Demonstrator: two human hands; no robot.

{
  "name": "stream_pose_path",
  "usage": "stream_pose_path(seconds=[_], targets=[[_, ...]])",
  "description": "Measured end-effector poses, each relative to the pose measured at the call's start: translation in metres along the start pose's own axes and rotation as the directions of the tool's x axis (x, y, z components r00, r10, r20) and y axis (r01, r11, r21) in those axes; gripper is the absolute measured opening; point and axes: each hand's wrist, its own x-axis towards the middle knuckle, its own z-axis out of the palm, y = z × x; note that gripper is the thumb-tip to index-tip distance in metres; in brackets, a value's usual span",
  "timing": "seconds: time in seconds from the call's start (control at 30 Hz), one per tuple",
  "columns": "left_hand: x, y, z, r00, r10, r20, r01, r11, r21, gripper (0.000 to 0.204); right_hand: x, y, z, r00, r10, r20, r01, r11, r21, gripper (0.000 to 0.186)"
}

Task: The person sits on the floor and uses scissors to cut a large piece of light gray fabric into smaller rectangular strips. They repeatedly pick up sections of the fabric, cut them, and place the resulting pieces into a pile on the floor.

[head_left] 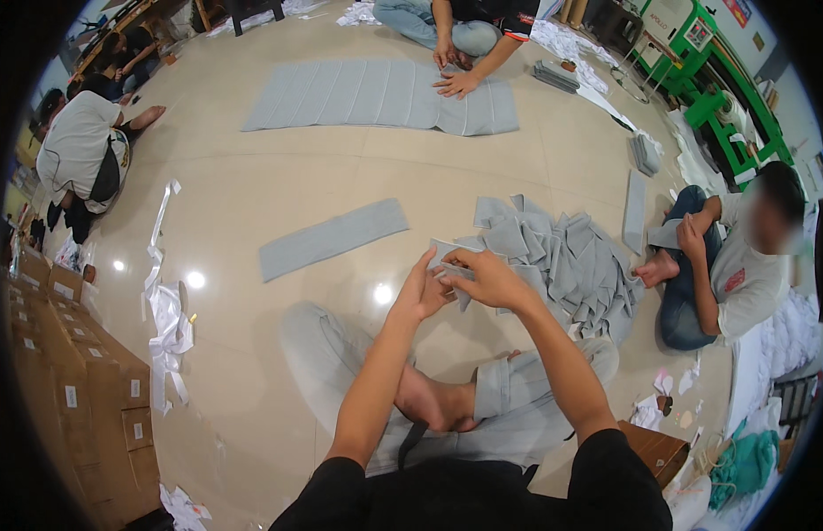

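Two hands at centre, left hand (420, 292) and right hand (486, 279) both closed on one small grey fabric piece (448, 264), heap of grey pieces (566, 261) at three o'clock, one long grey strip (332, 237) at ten o'clock, one wide grey sheet (376, 96) at twelve o'clock, three other people seated around

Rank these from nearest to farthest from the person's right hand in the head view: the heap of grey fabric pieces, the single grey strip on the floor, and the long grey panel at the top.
From the right hand:
1. Heap of grey fabric pieces, just to its right.
2. Single grey strip, on the floor to its left.
3. Long grey panel, far ahead, by another person's hands.
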Motion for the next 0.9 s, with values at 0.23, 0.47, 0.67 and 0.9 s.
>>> stream_pose_path(seconds=[0.23,0.47,0.67,0.9], targets=[[0.000,0.011,0.047,0.965,0.227,0.133,-0.248,0.952,0.178,0.056,-0.011,-0.065,-0.022,0.944,-0.198,-0.265,0.014,0.825,-0.565,0.032],[-0.008,0.057,-0.074,0.874,0.331,-0.355,-0.057,0.796,0.603,0.051,-0.045,-0.007,0.107,0.966,-0.143,0.217,0.250,0.745,-0.619,0.031],[-0.019,0.046,-0.149,0.639,0.721,-0.266,0.114,0.253,0.961,0.061,-0.090,0.028,0.159,0.971,0.135,0.199,-0.081,0.963,-0.255,0.041],[-0.014,0.060,-0.196,0.874,0.486,-0.032,0.225,-0.346,0.911,0.041,-0.066,0.060,0.174,0.962,0.098,0.256,-0.065,0.989,-0.136,0.038]])
